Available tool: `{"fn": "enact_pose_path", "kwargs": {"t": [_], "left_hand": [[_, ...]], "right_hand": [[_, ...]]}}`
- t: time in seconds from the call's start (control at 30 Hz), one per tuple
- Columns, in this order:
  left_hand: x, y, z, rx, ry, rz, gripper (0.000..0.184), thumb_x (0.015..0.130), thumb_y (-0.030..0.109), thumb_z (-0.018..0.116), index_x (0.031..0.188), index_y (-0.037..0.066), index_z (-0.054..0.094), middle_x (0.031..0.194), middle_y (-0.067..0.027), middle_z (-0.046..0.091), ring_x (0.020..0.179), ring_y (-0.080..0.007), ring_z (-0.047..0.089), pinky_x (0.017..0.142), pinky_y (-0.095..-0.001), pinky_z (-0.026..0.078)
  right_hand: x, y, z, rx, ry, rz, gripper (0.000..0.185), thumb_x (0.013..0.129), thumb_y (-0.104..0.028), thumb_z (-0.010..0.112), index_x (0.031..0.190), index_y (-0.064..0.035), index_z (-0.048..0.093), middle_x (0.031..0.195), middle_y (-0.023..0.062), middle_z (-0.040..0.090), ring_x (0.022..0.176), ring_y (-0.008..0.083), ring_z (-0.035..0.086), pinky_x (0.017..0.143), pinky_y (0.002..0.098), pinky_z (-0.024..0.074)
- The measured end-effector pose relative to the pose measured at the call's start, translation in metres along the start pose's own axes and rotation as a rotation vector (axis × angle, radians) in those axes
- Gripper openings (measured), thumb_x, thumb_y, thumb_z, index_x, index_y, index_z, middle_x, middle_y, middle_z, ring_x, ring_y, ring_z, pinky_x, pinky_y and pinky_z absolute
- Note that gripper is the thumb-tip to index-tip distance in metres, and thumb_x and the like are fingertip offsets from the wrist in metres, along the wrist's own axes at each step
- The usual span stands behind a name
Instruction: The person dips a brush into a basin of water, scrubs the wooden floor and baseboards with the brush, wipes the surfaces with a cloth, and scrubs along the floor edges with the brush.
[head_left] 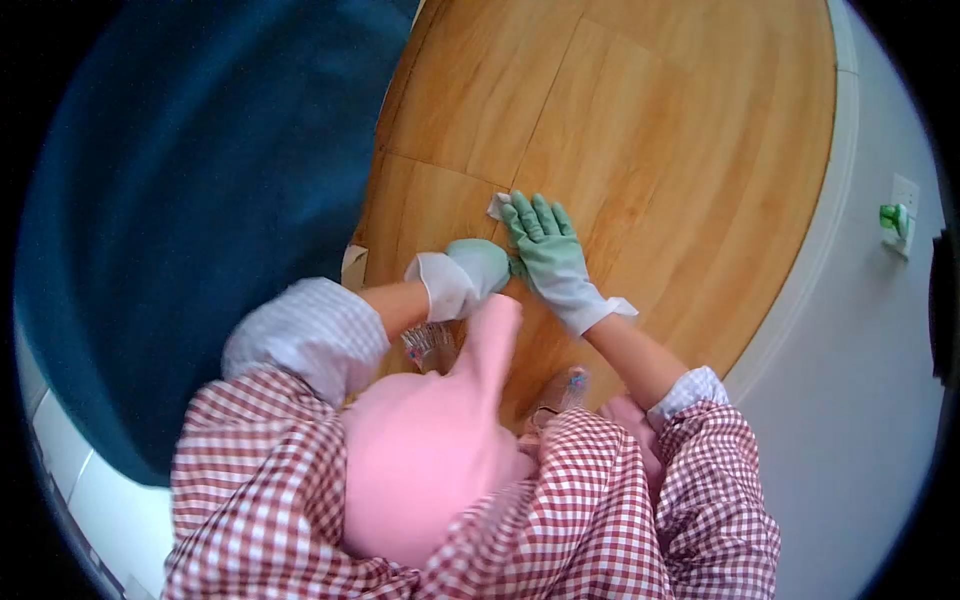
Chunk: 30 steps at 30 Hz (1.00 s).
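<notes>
My right hand (548, 245), in a green and white rubber glove, lies flat on the wood-look floor with its fingers stretched out. A small piece of white cloth (497, 206) shows under its fingertips, pressed against the floor; the rest is hidden beneath the glove. Close by on the left is my left hand (474, 268), in a matching glove, rounded and a little blurred. Its fingers are hidden behind the back of the hand, near the right thumb.
Dark blue fabric (200, 200) borders the floor (680, 150) on the left. A pale wall (840, 400) with a socket (905, 195) and a green and white plug-in item (895, 225) runs along the right. My shoes (560, 390) stand just below my hands.
</notes>
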<state>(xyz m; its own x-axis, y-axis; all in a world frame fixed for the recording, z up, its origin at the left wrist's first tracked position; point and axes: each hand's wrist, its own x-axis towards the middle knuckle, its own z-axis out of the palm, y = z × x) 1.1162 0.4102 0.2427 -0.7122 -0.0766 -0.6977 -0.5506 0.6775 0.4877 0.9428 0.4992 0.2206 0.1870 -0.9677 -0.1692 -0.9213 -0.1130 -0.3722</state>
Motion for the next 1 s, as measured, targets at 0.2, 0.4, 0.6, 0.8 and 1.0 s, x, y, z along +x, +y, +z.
{"fn": "enact_pose_path", "kwargs": {"t": [0.2, 0.4, 0.6, 0.8, 1.0], "left_hand": [[0.017, 0.033, 0.016, -0.359, 0.066, -0.337, 0.019, 0.085, 0.021, 0.065, 0.087, 0.007, 0.078, 0.096, -0.0189, 0.075, 0.085, -0.0413, 0.072, 0.072, -0.0527, 0.057], [0.031, 0.007, 0.035, -0.490, 0.117, -0.383, 0.019, 0.085, 0.023, 0.067, 0.087, 0.009, 0.080, 0.093, -0.0171, 0.076, 0.085, -0.0389, 0.074, 0.069, -0.0484, 0.058], [0.032, 0.009, 0.031, -0.366, 0.072, -0.213, 0.017, 0.086, 0.019, 0.066, 0.086, 0.010, 0.080, 0.090, -0.0154, 0.077, 0.085, -0.0362, 0.074, 0.065, -0.0493, 0.057], [0.018, 0.014, 0.020, -0.319, 0.077, -0.183, 0.019, 0.087, 0.016, 0.064, 0.100, 0.009, 0.076, 0.104, -0.0154, 0.075, 0.095, -0.0360, 0.073, 0.072, -0.0490, 0.057], [-0.004, 0.056, -0.005, -0.211, 0.016, -0.152, 0.029, 0.088, 0.014, 0.063, 0.115, 0.009, 0.073, 0.118, -0.0154, 0.073, 0.104, -0.0357, 0.071, 0.078, -0.0486, 0.058]], "right_hand": [[-0.008, -0.012, -0.020, 0.050, 0.013, 0.419, 0.126, 0.064, -0.048, 0.090, 0.162, -0.0037, 0.024, 0.169, 0.0171, 0.024, 0.155, 0.0406, 0.024, 0.126, 0.0514, 0.0203], [-0.004, 0.003, 0.012, 0.209, 0.109, 0.503, 0.129, 0.062, -0.042, 0.094, 0.162, -0.0028, 0.022, 0.170, 0.0227, 0.017, 0.155, 0.0464, 0.018, 0.127, 0.0475, 0.0197], [0.009, 0.006, -0.011, 0.125, 0.090, 0.773, 0.142, 0.054, -0.051, 0.095, 0.163, -0.0033, 0.018, 0.169, 0.0278, 0.012, 0.156, 0.0458, 0.012, 0.128, 0.0476, 0.0161], [0.019, 0.013, -0.027, 0.099, 0.004, 0.786, 0.145, 0.054, -0.053, 0.094, 0.165, -0.0059, 0.013, 0.169, 0.0293, 0.007, 0.157, 0.0472, 0.009, 0.128, 0.0499, 0.0093], [0.055, 0.047, -0.031, 0.103, 0.307, 0.541, 0.123, 0.071, -0.053, 0.087, 0.163, -0.0036, 0.021, 0.169, 0.0262, 0.014, 0.157, 0.0423, 0.011, 0.127, 0.0503, 0.0091]]}}
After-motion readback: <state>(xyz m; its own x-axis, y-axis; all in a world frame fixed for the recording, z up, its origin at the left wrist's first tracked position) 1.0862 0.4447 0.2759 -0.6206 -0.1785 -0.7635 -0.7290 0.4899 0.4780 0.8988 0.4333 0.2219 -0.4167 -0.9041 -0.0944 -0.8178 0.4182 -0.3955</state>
